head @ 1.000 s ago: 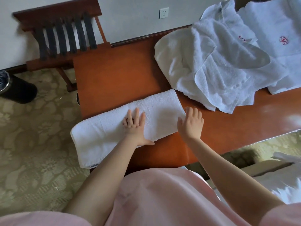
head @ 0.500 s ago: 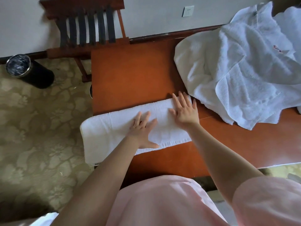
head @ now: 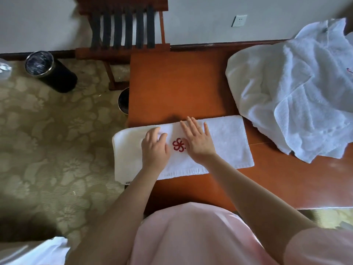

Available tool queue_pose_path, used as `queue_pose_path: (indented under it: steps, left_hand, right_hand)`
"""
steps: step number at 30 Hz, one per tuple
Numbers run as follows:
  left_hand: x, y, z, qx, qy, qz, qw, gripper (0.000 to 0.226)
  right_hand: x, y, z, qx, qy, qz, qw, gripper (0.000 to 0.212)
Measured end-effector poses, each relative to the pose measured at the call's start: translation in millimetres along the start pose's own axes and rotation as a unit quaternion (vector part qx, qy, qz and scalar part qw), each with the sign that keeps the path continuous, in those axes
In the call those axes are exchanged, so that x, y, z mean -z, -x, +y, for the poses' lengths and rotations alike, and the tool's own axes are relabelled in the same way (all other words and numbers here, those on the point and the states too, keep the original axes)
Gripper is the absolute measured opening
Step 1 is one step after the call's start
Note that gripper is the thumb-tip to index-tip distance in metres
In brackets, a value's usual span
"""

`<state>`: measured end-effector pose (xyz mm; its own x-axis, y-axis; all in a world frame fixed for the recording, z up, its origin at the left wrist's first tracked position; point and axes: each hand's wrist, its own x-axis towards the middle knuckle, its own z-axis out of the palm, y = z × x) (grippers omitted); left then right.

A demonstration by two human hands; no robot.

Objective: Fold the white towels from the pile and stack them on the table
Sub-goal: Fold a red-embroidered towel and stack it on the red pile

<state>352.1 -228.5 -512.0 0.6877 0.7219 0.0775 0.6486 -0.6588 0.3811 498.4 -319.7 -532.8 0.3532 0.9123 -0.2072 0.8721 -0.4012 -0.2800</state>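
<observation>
A folded white towel point(head: 225, 142) lies in a long strip across the left end of the orange-brown table point(head: 181, 83), its left end hanging past the table's edge. A red embroidered logo point(head: 179, 145) shows on its top. My left hand point(head: 155, 150) rests on the towel just left of the logo, fingers loosely bent. My right hand point(head: 198, 144) presses flat on the towel just right of the logo, fingers spread. The pile of unfolded white towels point(head: 296, 96) covers the table's right part.
A wooden rack with dark straps point(head: 124, 29) stands against the wall behind the table's left end. A black bin point(head: 51, 71) stands on the patterned carpet at the left, and another bin point(head: 123, 101) peeks out beside the table's edge. White cloth point(head: 38, 251) lies at the bottom left.
My right hand has slid left from the towel's right end to its middle. My left hand has shifted slightly left, and the red logo now shows between them.
</observation>
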Motion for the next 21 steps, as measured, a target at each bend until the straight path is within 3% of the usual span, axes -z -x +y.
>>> queue_pose_path:
  steps: [2, 6, 9, 16, 21]
  left_hand:
    - [-0.2, 12.4, -18.0, 0.026, -0.025, -0.018, 0.999, 0.03]
    - [-9.9, 29.5, -29.8, 0.049, -0.041, -0.196, 0.978, 0.049]
    - [-21.6, 22.7, -16.2, 0.027, -0.037, -0.225, 0.973, 0.053]
    - [-35.8, 0.1, 7.7, -0.083, 0.045, -0.148, 0.984, 0.046]
    - [-28.2, -8.6, -43.5, 0.019, -0.044, -0.08, 0.996, 0.062]
  right_hand:
    - [-10.0, -6.0, -24.4, 0.008, -0.021, -0.019, 1.0, 0.055]
    - [-25.9, -0.5, -30.3, -0.018, -0.02, -0.029, 0.999, 0.055]
    - [-25.6, 9.0, -13.1, -0.046, 0.017, -0.026, 0.998, 0.058]
    - [-18.1, 17.2, 3.9, -0.117, 0.033, -0.03, 0.992, 0.06]
    - [-20.2, 13.0, -9.8, -0.148, 0.038, -0.016, 0.988, 0.055]
